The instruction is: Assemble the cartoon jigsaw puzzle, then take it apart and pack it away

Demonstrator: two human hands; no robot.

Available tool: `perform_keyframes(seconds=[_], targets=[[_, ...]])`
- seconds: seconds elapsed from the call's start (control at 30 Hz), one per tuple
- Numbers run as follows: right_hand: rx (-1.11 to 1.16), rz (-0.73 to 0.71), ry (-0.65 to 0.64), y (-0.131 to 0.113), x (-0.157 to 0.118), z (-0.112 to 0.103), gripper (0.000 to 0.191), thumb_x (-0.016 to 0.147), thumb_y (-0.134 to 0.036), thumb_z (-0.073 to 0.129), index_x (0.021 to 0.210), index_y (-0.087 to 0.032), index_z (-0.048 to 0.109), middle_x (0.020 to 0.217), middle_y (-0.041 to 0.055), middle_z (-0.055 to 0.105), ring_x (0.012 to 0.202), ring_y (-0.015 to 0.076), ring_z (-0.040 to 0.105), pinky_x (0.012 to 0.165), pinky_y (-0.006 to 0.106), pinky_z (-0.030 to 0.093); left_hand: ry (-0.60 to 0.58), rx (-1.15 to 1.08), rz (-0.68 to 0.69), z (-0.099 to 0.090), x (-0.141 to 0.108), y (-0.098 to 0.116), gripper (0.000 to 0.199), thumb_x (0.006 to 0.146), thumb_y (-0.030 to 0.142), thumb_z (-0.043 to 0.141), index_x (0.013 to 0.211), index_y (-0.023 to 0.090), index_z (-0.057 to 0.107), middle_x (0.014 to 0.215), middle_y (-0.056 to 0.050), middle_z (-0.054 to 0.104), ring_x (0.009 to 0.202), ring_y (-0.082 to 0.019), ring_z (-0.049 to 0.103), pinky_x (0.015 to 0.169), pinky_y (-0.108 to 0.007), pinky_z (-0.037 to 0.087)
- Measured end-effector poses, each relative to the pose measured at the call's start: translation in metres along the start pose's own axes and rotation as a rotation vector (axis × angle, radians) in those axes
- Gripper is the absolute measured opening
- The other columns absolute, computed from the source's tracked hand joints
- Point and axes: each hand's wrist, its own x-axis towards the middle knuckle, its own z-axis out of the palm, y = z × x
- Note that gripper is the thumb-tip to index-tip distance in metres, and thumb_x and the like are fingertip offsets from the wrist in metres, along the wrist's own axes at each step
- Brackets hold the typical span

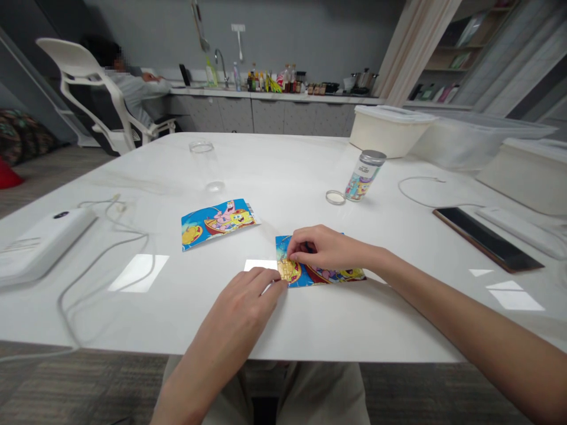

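Note:
A jigsaw puzzle (290, 269) with a blue cartoon picture lies on the white table in front of me, its pieces joined. My left hand (252, 301) rests at its lower left corner, fingers loosely bent and thumb apart, fingertips touching the edge. Over the upper left part of the puzzle, my right hand (321, 248) has thumb and forefinger pinched together; anything between them is too small to make out. That hand hides the puzzle's middle and top. Farther left lies a picture card (217, 221) with the same cartoon scene, slightly raised off the table.
A clear jar (208, 168) stands behind the card. To the right are a cartoon-printed can (365, 175), a ring-shaped lid (335, 197) and a phone (487, 238). A white device (44, 242) and cables lie left. Storage boxes (390, 131) line the back right. A person (133, 91) sits beyond.

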Motion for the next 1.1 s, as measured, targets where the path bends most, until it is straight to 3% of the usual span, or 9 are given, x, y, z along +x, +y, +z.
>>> perform_keyframes(seconds=[0.2, 0.27, 0.33, 0.43, 0.57, 0.67, 0.77, 0.9, 1.1], targets=[[0.012, -0.023, -0.005, -0.003, -0.001, -0.002, 0.013, 0.086, -0.022, 0.056, 0.087, -0.017, 0.068, 0.086, 0.0035, 0.069, 0.076, 0.0139, 0.06, 0.071, 0.028, 0.047, 0.094, 0.03, -0.073, 0.004, 0.003, 0.001, 0.016, 0.094, 0.013, 0.043, 0.106, 0.019, 0.053, 0.105, -0.006, 0.062, 0.091, -0.021, 0.061, 0.076, -0.037, 0.051], [0.036, -0.017, 0.075, -0.003, 0.0, -0.005, 0.013, 0.087, -0.024, 0.055, 0.09, -0.018, 0.067, 0.089, 0.0032, 0.069, 0.078, 0.014, 0.06, 0.072, 0.027, 0.047, 0.149, 0.049, -0.134, 0.005, 0.004, 0.0, 0.016, 0.094, 0.018, 0.045, 0.108, 0.018, 0.052, 0.104, -0.008, 0.062, 0.092, -0.023, 0.061, 0.076, -0.038, 0.051], [0.034, 0.035, 0.235, 0.001, 0.002, -0.007, 0.014, 0.088, -0.024, 0.053, 0.091, -0.018, 0.066, 0.09, 0.0032, 0.069, 0.079, 0.0141, 0.06, 0.07, 0.027, 0.046, 0.154, 0.054, -0.161, 0.002, 0.004, -0.001, 0.018, 0.093, 0.021, 0.046, 0.11, 0.017, 0.051, 0.104, -0.009, 0.062, 0.094, -0.024, 0.061, 0.077, -0.039, 0.051], [-0.022, 0.133, 0.475, 0.012, 0.005, -0.01, 0.016, 0.088, -0.023, 0.05, 0.088, -0.017, 0.065, 0.087, 0.0039, 0.068, 0.075, 0.0145, 0.058, 0.069, 0.029, 0.044, 0.047, 0.039, -0.093, -0.01, 0.01, -0.004, 0.018, 0.093, 0.019, 0.04, 0.106, 0.018, 0.053, 0.101, -0.008, 0.064, 0.092, -0.023, 0.061, 0.078, -0.038, 0.051], [-0.069, 0.202, 0.615, 0.027, 0.008, -0.015, 0.018, 0.088, -0.023, 0.047, 0.086, -0.017, 0.064, 0.085, 0.0047, 0.065, 0.077, 0.0165, 0.057, 0.07, 0.03, 0.042, -0.122, 0.145, 0.047, -0.022, 0.04, -0.01, 0.03, 0.094, 0.011, 0.03, 0.104, 0.016, 0.057, 0.1, -0.01, 0.065, 0.089, -0.023, 0.062, 0.077, -0.039, 0.051], [-0.059, 0.209, 0.693, 0.036, 0.007, -0.02, 0.021, 0.089, -0.023, 0.042, 0.086, -0.017, 0.062, 0.084, 0.0042, 0.064, 0.082, 0.0175, 0.058, 0.075, 0.031, 0.042, -0.184, 0.121, 0.26, -0.017, 0.073, -0.017, 0.03, 0.099, 0.024, 0.035, 0.12, 0.017, 0.055, 0.123, -0.012, 0.061, 0.112, -0.025, 0.058, 0.092, -0.041, 0.048], [-0.024, 0.236, 0.752, 0.043, 0.006, -0.027, 0.022, 0.09, -0.024, 0.038, 0.087, -0.018, 0.059, 0.078, 0.0023, 0.061, 0.08, 0.0176, 0.057, 0.077, 0.03, 0.041, -0.255, 0.026, 0.472, -0.003, 0.097, -0.026, 0.045, 0.099, 0.044, 0.039, 0.141, 0.027, 0.042, 0.152, -0.008, 0.039, 0.139, -0.027, 0.036, 0.11, -0.045, 0.034], [-0.001, 0.29, 0.77, 0.047, 0.005, -0.032, 0.021, 0.089, -0.025, 0.037, 0.085, -0.019, 0.057, 0.076, 0.0016, 0.059, 0.079, 0.0174, 0.057, 0.075, 0.03, 0.04, -0.38, -0.046, 0.482, 0.01, 0.103, -0.037, 0.053, 0.099, 0.046, 0.037, 0.149, 0.031, 0.028, 0.157, -0.005, 0.029, 0.145, -0.028, 0.023, 0.115, -0.05, 0.025], [-0.048, 0.265, 0.749, 0.047, 0.006, -0.028, 0.02, 0.089, -0.026, 0.038, 0.084, -0.018, 0.056, 0.078, 0.0025, 0.059, 0.079, 0.0172, 0.055, 0.076, 0.03, 0.039, -0.449, -0.049, 0.443, 0.007, 0.101, -0.053, 0.054, 0.1, 0.047, 0.032, 0.151, 0.033, 0.021, 0.16, -0.001, 0.016, 0.147, -0.024, 0.013, 0.119, -0.048, 0.015]])
